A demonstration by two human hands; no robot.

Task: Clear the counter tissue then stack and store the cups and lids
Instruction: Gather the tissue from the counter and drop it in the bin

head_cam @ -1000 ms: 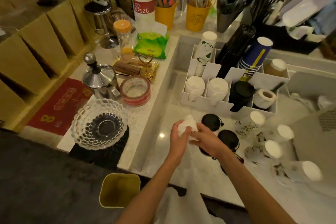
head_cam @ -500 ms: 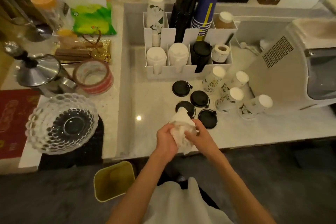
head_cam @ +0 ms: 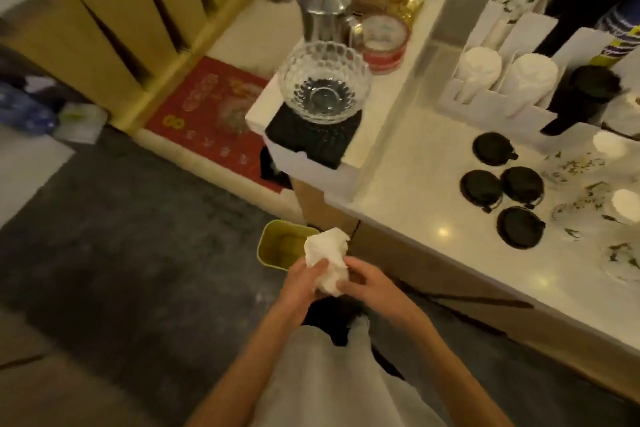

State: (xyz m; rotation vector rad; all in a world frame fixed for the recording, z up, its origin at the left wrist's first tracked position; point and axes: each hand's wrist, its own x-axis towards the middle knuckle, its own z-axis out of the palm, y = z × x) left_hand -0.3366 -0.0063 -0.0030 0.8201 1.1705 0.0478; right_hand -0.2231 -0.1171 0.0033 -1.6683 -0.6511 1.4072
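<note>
Got the crumpled white tissue (head_cam: 327,258) bunched up between both hands right now, off the counter (head_cam: 408,184) and out past its front edge, down over the floor. My left hand (head_cam: 303,282) has it from the left with the fingers (head_cam: 317,267) pressed into the wad, and my right hand (head_cam: 369,282) is wrapped on the other side, fingers curled tight against it too. So both are clamped on the tissue, nothing loose.

Just behind the tissue from where I'm looking there's a little yellow bin (head_cam: 282,246) sitting on the floor, tucked against the counter's front corner. The top of the tissue overlaps its rim in my view, can't tell if it's actually touching.

Rest of the stuff is up on the counter. Four black lids (head_cam: 521,227) lie flat in a loose cluster near the front edge, three of them close together and one a bit further back. The floral paper cups (head_cam: 623,206) are lying on their sides just to the right of the lids, kinda blurry at the frame edge. Behind those is the white divided organizer (head_cam: 498,107) with white cups and dark stacks standing in its slots.

On the raised ledge at the counter's left end there's a glass bowl (head_cam: 323,81) on a black pad.
</note>
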